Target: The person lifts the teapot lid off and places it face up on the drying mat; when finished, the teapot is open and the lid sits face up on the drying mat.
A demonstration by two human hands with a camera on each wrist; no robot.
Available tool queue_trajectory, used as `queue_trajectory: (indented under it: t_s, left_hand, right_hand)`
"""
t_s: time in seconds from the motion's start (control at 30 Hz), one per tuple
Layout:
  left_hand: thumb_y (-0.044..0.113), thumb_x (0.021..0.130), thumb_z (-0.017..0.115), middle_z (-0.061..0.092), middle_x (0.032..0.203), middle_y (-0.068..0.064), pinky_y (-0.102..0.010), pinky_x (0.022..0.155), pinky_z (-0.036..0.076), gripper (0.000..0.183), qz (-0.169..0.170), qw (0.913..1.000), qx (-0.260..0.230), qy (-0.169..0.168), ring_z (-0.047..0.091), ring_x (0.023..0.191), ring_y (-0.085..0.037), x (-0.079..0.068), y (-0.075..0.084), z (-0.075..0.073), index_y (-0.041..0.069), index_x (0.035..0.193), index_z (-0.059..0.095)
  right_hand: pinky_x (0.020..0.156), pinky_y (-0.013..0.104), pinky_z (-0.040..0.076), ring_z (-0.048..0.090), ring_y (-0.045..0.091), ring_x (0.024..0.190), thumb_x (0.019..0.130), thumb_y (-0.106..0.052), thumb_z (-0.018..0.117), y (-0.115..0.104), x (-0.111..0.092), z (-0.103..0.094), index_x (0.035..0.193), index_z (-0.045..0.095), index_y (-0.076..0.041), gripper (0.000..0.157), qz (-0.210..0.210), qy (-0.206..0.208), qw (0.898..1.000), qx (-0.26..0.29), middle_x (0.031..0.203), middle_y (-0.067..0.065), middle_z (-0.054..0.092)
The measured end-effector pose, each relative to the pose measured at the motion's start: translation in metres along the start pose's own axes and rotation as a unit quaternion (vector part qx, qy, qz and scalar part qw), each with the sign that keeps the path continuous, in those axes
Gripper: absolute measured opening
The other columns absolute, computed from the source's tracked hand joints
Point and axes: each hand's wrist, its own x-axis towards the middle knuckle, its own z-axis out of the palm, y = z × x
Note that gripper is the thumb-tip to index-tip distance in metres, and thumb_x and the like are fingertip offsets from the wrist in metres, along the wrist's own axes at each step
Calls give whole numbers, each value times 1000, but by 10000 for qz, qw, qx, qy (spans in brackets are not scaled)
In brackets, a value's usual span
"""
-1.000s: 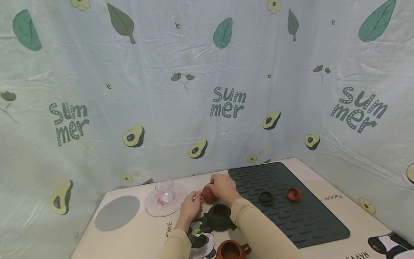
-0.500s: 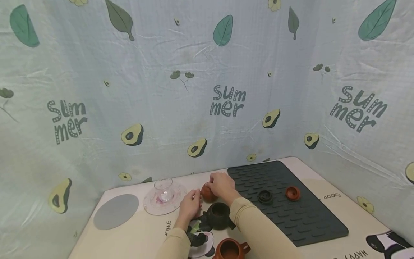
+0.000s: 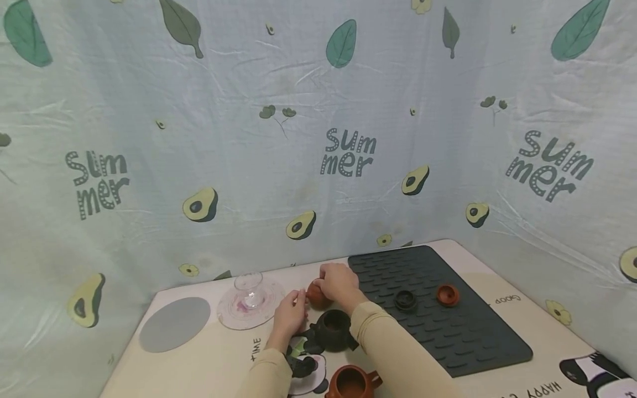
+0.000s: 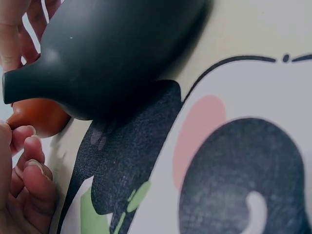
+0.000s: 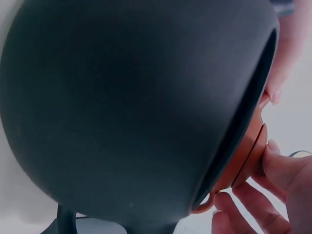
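A small reddish-brown teapot (image 3: 318, 297) with its lid on stands at the back of the table. My left hand (image 3: 290, 316) pinches the tip of its spout (image 4: 15, 118) between thumb and finger. From the other side, my right hand (image 3: 340, 282) holds the pot at its lid, thumb and fingers round it (image 5: 287, 180). Just in front of both hands is a lidless black teapot (image 3: 332, 337), which fills much of both wrist views. Nearer still stands a larger lidless reddish-brown pot (image 3: 350, 382) with a side handle, cut by the lower edge.
A ribbed dark mat (image 3: 463, 331) lies at the right, bearing a black lid (image 3: 405, 300) and a reddish-brown lid (image 3: 448, 295). At the left, a clear glass cup (image 3: 250, 290) stands on a patterned round plate (image 3: 231, 314). A small black object (image 3: 301, 366) is beside my left sleeve.
The head view has shifted slightly, so the whole scene sits a little further left and higher. Both hands stay on the small reddish-brown teapot.
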Motion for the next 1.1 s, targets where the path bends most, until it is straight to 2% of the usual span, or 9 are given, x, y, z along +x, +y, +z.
queue_trajectory:
  t_s: [0.37,0.67,1.1]
  left_hand:
    - [34,111,43,57,65,1,-30,49,40,36,64,10000,45,43,48,49,-14,-3,2,0,8,98,64]
    - [34,111,43,58,66,1,-31,51,40,36,-71,9999,120,91,49,50,-14,-3,7,1,8,98,64]
    - [32,111,44,58,65,0,-31,52,41,34,-97,9997,125,196,50,53,-16,-1,5,5,8,97,65]
  right_hand:
    - [68,37,49,54,18,72,94,-35,76,-2,-1,-1,86,69,-19,20,-69,-24,10000,4,79,-1,62]
    - [66,37,49,54,19,72,94,-33,75,-2,1,-1,86,67,-18,19,-60,-54,10000,35,80,0,62]
    - [64,36,48,54,19,71,94,-34,76,-2,4,-1,88,67,-18,19,-76,-104,9999,-13,81,0,62]
